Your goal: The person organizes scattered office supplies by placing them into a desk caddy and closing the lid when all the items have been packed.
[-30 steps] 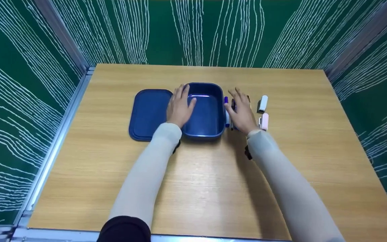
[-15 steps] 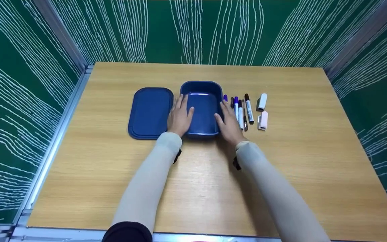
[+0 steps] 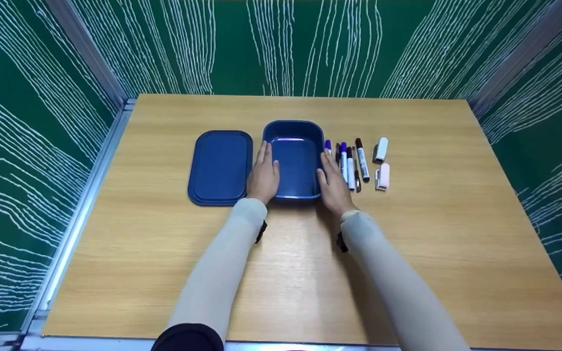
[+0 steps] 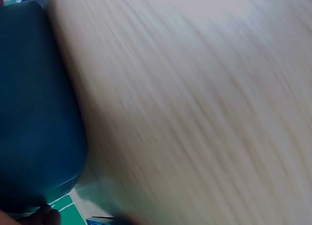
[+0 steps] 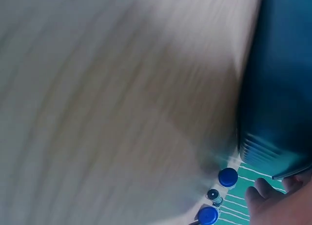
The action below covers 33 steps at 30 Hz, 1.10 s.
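Note:
A deep blue box (image 3: 294, 130), uncovered, stands on the table between both hands. Along its left wall lies my left hand (image 3: 263, 176), fingers straight and pointing away, with the thumb near the rim. My right hand (image 3: 335, 189) is flat against the opposite wall, its fingers also extended. In the left wrist view the box's side (image 4: 39, 108) fills the left edge, and only a bit of my left hand (image 4: 46, 216) shows. The right wrist view has the box's side (image 5: 282, 88) at upper right, with fingers of my right hand (image 5: 273, 205) below.
A matching blue lid (image 3: 220, 168) lies left of the box, close to my left hand. Several markers and pens (image 3: 362, 160) are lined up just right of my right hand. Beyond them are a small white stapler-like item (image 3: 381, 149) and a pink one (image 3: 382, 176).
My right hand has moved left and nearer from above the markers to the box's right wall, uncovering the markers. My left hand has come slightly nearer along the left wall.

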{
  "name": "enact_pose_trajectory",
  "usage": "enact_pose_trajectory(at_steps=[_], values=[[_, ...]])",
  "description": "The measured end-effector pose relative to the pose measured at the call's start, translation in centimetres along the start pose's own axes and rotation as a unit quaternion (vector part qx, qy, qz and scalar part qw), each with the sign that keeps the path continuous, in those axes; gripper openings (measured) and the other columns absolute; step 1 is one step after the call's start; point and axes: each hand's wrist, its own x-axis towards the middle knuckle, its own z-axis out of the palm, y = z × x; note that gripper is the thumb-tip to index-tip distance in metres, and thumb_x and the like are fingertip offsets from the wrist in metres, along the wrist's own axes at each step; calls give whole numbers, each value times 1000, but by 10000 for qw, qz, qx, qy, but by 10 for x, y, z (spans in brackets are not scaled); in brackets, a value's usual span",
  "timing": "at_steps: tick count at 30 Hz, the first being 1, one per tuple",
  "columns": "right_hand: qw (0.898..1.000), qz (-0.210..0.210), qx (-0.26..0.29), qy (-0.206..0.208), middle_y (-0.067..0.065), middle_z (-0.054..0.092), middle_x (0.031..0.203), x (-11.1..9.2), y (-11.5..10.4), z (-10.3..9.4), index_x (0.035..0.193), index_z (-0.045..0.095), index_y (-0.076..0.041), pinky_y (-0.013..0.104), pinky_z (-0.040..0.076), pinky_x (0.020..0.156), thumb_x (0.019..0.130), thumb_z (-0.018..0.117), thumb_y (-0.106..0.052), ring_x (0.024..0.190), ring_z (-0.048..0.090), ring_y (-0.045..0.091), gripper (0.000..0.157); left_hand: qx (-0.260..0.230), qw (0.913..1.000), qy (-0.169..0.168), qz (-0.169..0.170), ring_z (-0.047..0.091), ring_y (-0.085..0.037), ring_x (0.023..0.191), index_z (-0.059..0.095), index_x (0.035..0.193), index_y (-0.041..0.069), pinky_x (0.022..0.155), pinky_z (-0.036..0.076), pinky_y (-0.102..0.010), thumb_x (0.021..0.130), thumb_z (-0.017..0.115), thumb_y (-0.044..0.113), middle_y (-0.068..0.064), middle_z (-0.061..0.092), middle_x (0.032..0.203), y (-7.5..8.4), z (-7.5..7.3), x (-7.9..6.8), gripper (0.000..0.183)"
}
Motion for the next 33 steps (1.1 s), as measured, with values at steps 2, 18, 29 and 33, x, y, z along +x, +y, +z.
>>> enact_pose_trajectory(at_steps=[2, 18, 29, 33], values=[[10000, -6, 44, 44, 11, 21, 162, -1, 0, 2, 154, 29, -3, 44, 14, 120, 106, 40, -18, 149, 18, 31, 51, -137, 9999, 78, 43, 41, -26, 139, 25, 156, 8, 112, 35, -42, 107, 38, 20, -2, 17, 164, -3, 1, -1, 52], [9996, 169, 215, 75, 9, 21, 162, -1, 1, 6, 155, 29, -7, 45, 13, 120, 106, 40, -19, 150, 17, 30, 52, -1387, 9876, 700, 240, 44, -29, 136, 42, 146, -1, 111, 36, -37, 98, 41, -10, -11, 36, 156, -12, -2, 3, 49], [9981, 148, 502, 330, 9, 26, 161, -4, 1, 7, 153, 33, -8, 44, 14, 120, 105, 41, -14, 149, 20, 29, 49, -1770, 9809, 753, -295, 46, -30, 133, 40, 150, 7, 112, 35, -40, 101, 50, 4, -15, 37, 151, -20, -8, -3, 50], [9956, 179, 704, 592, 9, 30, 159, -7, 1, 8, 151, 37, -6, 39, 16, 120, 104, 41, -12, 148, 23, 26, 47, -1743, 9817, 684, -360, 55, -29, 117, 41, 148, 3, 104, 41, -39, 102, 51, 9, -16, 43, 141, -22, -9, -3, 48]])
